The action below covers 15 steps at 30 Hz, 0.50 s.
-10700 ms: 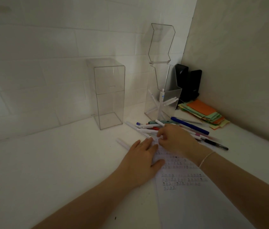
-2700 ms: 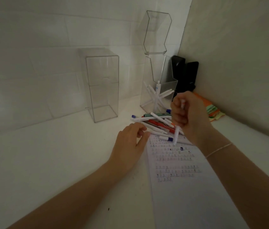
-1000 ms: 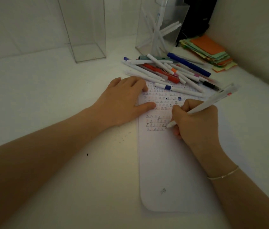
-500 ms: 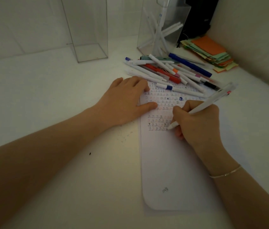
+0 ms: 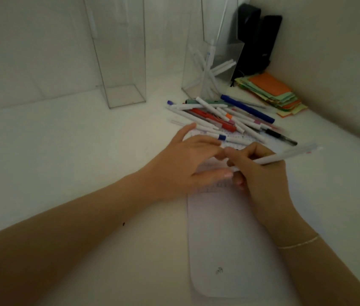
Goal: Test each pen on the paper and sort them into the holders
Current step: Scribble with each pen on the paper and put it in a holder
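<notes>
A white pen [image 5: 280,157] is held in the right hand [image 5: 260,173], the fingers [image 5: 244,154] curled round its lower barrel in a writing grip. Its long axis runs from low left to high right: the tip end is hidden between the two hands just over the paper [image 5: 229,239], while the back end juts out past the knuckles toward the right. Whether the tip touches the sheet cannot be told.

The left hand [image 5: 187,164] lies on the upper left part of the paper with its fingers nearly straight and relaxed, and nothing is gripped by it; its thumb tip is just beside the pen's tip end. Rows of small test marks are partly covered by both hands.

The untested pile of pens [image 5: 225,117] lies on the bench [image 5: 64,162] just beyond the fingertips of both hands, overlapping the far edge of the paper. Beyond the pile, the right-hand clear holder [image 5: 196,69] stands with several white pens already in it, and the empty clear holder [image 5: 121,62] stands well to its left.

The test of this pen is judged to be about finished, so the next move would be a sort. The filled holder lies beyond the pile, ahead of the right hand, so the right hand is better placed. The pen's back end points away to the right, so a swing toward upright would be needed before a drop.
</notes>
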### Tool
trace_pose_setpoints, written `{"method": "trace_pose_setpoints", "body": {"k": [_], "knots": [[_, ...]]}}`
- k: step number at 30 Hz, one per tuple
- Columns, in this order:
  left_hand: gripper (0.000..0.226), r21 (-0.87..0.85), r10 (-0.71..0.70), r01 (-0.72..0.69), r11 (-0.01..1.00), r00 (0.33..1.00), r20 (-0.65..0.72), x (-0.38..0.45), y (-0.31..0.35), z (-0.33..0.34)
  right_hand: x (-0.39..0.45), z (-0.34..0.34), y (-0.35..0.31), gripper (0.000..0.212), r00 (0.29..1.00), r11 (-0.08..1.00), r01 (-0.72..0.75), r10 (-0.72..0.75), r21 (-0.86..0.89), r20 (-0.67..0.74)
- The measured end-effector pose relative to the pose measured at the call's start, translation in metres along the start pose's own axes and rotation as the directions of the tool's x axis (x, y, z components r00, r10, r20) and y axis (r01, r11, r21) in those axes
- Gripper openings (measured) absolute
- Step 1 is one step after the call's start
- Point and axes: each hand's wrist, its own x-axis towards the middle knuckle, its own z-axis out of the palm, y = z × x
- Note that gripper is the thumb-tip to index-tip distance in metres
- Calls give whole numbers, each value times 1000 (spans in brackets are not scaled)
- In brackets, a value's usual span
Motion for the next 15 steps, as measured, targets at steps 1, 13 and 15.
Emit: {"method": "trace_pose_setpoints", "body": {"k": [1,13,15], "knots": [[44,-48,6,-6,999,1000,-1,0,0,2,0,1,-2,22,1000,1000,-1,0,17,19],[37,-214,-147,121,969,983,-111,0,-9,5,-1,1,-17,51,946,967,218,-177,131,-270],[40,-193,-128,105,976,985,-115,-1,-9,4,-2,3,-17,47,939,960,253,-214,122,-268]]}}
